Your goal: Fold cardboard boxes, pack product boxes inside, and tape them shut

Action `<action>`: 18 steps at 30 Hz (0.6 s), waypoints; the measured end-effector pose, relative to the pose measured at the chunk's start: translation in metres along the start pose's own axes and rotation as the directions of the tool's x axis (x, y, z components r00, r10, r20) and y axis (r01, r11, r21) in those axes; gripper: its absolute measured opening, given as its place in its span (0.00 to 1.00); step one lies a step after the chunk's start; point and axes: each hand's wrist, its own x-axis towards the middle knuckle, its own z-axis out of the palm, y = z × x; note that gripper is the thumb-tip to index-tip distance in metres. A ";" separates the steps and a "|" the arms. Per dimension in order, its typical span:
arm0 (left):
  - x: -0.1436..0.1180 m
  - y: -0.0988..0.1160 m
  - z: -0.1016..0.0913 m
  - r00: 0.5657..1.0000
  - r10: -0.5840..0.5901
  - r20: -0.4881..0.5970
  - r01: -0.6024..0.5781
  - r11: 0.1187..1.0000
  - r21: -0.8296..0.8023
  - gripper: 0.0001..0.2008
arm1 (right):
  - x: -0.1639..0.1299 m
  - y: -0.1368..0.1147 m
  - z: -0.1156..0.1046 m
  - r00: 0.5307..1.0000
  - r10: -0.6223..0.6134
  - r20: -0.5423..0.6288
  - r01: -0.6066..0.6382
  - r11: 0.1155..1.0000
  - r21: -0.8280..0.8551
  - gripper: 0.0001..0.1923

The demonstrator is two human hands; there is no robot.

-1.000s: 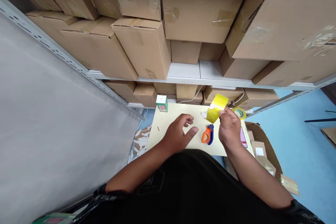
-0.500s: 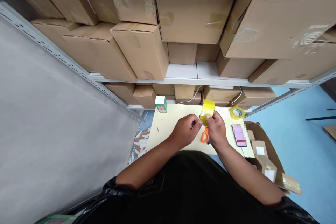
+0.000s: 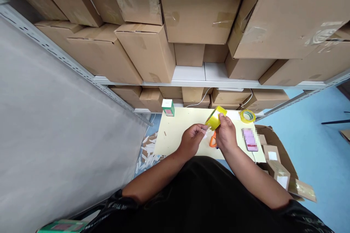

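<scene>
Head view has both hands up over the tabletop point(image 3: 175, 131), working on a yellow sheet point(image 3: 216, 118) that looks like a sticker or label strip. The right hand point(image 3: 225, 134) has it clenched between thumb and fingers near its lower edge, tilted up off the surface. The left hand point(image 3: 193, 139) is pinching a small pale bit point(image 3: 205, 131) right at the sheet's near corner, probably backing paper or a peeled label, too small to tell for sure.

Handling-wise I'd guess the sheet is super light and floppy, glossy so a bit slippery, and it'll crease if you squeeze the middle. Best taken by the edge or a corner with fingertips, which is pretty much how it's being held.

Orange scissors point(image 3: 212, 140) lie flat just under the right hand, a phone point(image 3: 249, 139) sits to the right of that, a tape roll point(image 3: 247, 116) at the far right corner and a little green box point(image 3: 168, 107) at the far left edge. Cardboard boxes point(image 3: 144, 51) fill the shelf behind.

Compared with a second ago: the left hand was resting open on the tabletop with the sheet held out unfolded, now the hands are together and the sheet looks curled and smaller
</scene>
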 end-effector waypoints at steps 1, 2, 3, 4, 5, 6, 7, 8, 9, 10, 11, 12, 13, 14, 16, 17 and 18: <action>-0.001 0.000 -0.001 1.000 -0.020 -0.005 0.020 1.000 -0.003 0.11 | 0.001 -0.001 0.000 1.000 0.021 -0.012 -0.021 1.000 0.018 0.23; -0.002 0.001 -0.002 0.999 -0.037 -0.011 0.037 0.999 -0.007 0.10 | 0.003 -0.002 -0.001 0.999 0.046 -0.017 -0.045 0.998 0.032 0.23; -0.003 0.001 -0.002 0.999 -0.047 -0.013 0.047 0.999 -0.012 0.10 | 0.005 -0.003 -0.001 0.997 0.069 -0.018 -0.068 0.997 0.041 0.23; -0.003 0.002 -0.003 0.999 -0.050 -0.012 0.049 0.999 -0.015 0.09 | 0.006 -0.004 -0.002 0.996 0.089 -0.013 -0.089 0.995 0.045 0.23; -0.004 0.002 -0.004 0.999 -0.046 -0.008 0.046 0.999 -0.019 0.09 | 0.008 -0.004 -0.003 0.995 0.104 -0.007 -0.104 0.994 0.044 0.24; -0.004 0.002 -0.005 0.999 -0.041 -0.002 0.041 0.999 -0.025 0.09 | 0.009 -0.003 -0.005 0.993 0.117 -0.001 -0.117 0.992 0.039 0.24; -0.004 0.002 -0.007 0.999 -0.038 0.008 0.038 0.999 -0.027 0.09 | 0.010 -0.003 -0.006 0.991 0.131 0.006 -0.131 0.991 0.029 0.23; -0.005 0.002 -0.008 0.999 -0.038 0.018 0.038 0.999 -0.026 0.09 | 0.011 -0.002 -0.008 0.989 0.146 0.013 -0.146 0.989 0.016 0.23; -0.005 0.001 -0.011 0.999 -0.044 0.028 0.045 0.999 -0.024 0.09 | 0.011 -0.001 -0.010 0.987 0.161 0.016 -0.161 0.987 0.003 0.23; -0.006 0.000 -0.013 0.998 -0.054 0.035 0.054 0.998 -0.025 0.09 | 0.012 -0.001 -0.012 0.984 0.176 0.014 -0.176 0.984 -0.007 0.22; -0.007 -0.003 -0.016 0.997 -0.066 0.038 0.067 0.997 -0.028 0.09 | 0.013 0.000 -0.013 0.983 0.186 0.005 -0.186 0.983 -0.011 0.22; -0.008 -0.005 -0.018 0.996 -0.081 0.039 0.082 0.996 -0.030 0.09 | 0.014 0.001 -0.015 0.982 0.191 -0.009 -0.191 0.982 -0.008 0.21; -0.009 -0.008 -0.021 0.994 -0.098 0.038 0.099 0.995 -0.032 0.10 | 0.016 0.001 -0.016 0.981 0.192 -0.029 -0.192 0.981 0.002 0.21; -0.010 -0.011 -0.023 0.993 -0.114 0.035 0.115 0.993 -0.033 0.10 | 0.017 0.002 -0.018 0.980 0.193 -0.049 -0.193 0.981 0.015 0.21; -0.011 -0.016 -0.027 0.990 -0.135 0.029 0.135 0.990 -0.029 0.10 | 0.017 0.003 -0.019 0.977 0.198 -0.078 -0.196 0.980 0.031 0.21; -0.012 -0.017 -0.029 0.991 -0.134 0.027 0.135 0.991 -0.026 0.09 | 0.017 0.004 -0.020 0.976 0.201 -0.087 -0.199 0.979 0.033 0.21; -0.013 -0.018 -0.030 0.992 -0.126 0.025 0.127 0.992 -0.025 0.09 | 0.017 0.005 -0.020 0.974 0.206 -0.092 -0.203 0.979 0.035 0.20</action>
